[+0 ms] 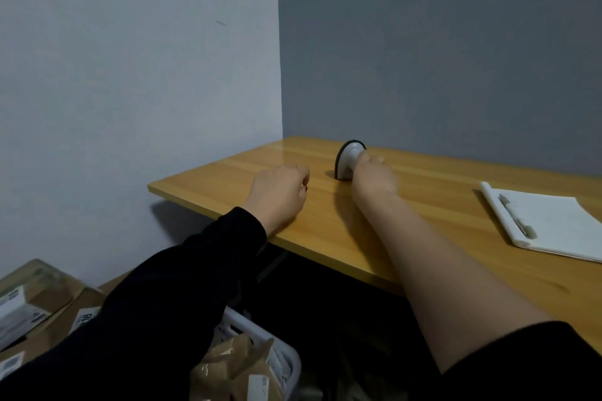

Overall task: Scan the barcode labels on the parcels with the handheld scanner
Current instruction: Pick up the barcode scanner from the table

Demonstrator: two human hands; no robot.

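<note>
A white handheld scanner [347, 159] with a dark rim stands on the wooden table [325, 225] near the back wall. My right hand [374, 174] reaches over the table and its fingers wrap the scanner's right side. My left hand [280, 194] rests on the table left of the scanner, fingers curled with nothing in them. Brown cardboard parcels [42, 306] with white labels lie on the floor at the lower left. More brown parcels [234, 368] sit in a white basket [260, 332] below the table edge.
A white notepad [553, 221] with a pen [516, 216] on it lies at the table's right side. Walls close the table in at the back and on the left. The space under the table is dark.
</note>
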